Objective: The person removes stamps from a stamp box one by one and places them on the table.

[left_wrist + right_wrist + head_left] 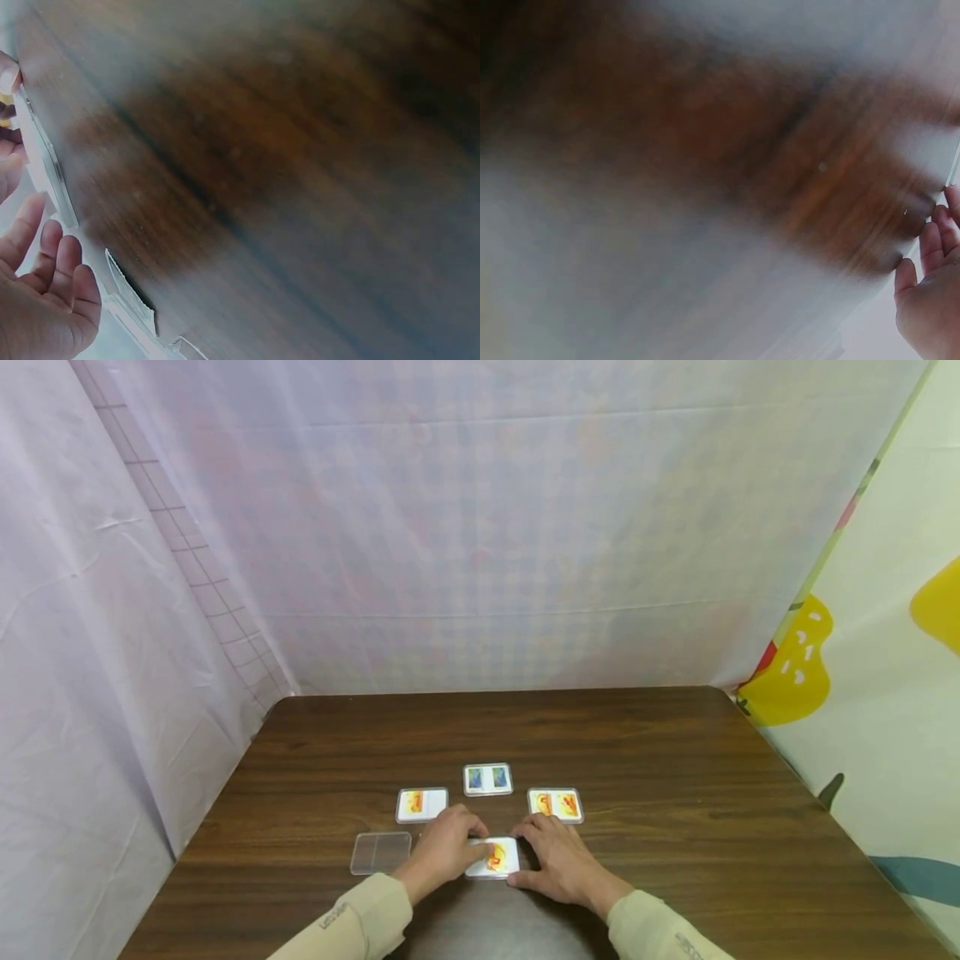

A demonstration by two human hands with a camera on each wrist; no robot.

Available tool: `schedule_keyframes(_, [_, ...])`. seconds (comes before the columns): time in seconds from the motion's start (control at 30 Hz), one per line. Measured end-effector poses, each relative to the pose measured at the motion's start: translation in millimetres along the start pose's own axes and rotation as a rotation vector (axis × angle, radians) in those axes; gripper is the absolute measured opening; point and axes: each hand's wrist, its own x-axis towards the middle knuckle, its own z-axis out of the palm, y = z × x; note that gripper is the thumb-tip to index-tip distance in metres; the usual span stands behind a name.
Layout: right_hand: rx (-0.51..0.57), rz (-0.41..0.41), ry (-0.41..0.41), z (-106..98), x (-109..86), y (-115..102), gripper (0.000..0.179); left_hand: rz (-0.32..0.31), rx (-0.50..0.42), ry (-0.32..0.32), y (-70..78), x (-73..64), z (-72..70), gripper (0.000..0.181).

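A clear flat case [512, 876] with a white card [495, 857] bearing an orange-and-yellow picture lies in front of me, between both hands. My left hand [446, 845] comes in from the left, its thumb over the card's picture and its index finger near the top edge, pinching the card. In the left wrist view, the outer fingers [66, 262] curl loosely beside the case's edge [51, 165]. My right hand [561, 860] holds the case's right side, thumb at the near corner and index finger at the far one. The right wrist view catches only part of the right hand [934, 292].
An empty clear case [381, 853] lies left of my left hand. Farther back are a case with one orange picture [422, 806], one with two blue-green pictures [487, 779], and one with two orange pictures [567, 805]. The brown table [645, 743] meets curtains behind.
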Motion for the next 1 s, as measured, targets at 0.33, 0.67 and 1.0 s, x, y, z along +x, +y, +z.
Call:
schedule_keyframes(0.33, [0.002, -0.003, 0.008, -0.4, -0.8, -0.5, 0.058, 0.008, 0.022, -0.001, -0.3, -0.9, 1.6, 0.016])
schedule_keyframes(0.67, [-0.003, -0.005, 0.008, 0.1, -0.2, 0.5, 0.057, 0.008, 0.024, 0.002, -2.6, 0.6, 2.5, 0.014])
schedule_keyframes(1.0, [-0.023, 0.003, 0.007, 1.2, 0.0, 0.9, 0.059, 0.034, 0.083, 0.014, -4.6, 3.1, 3.8, 0.014])
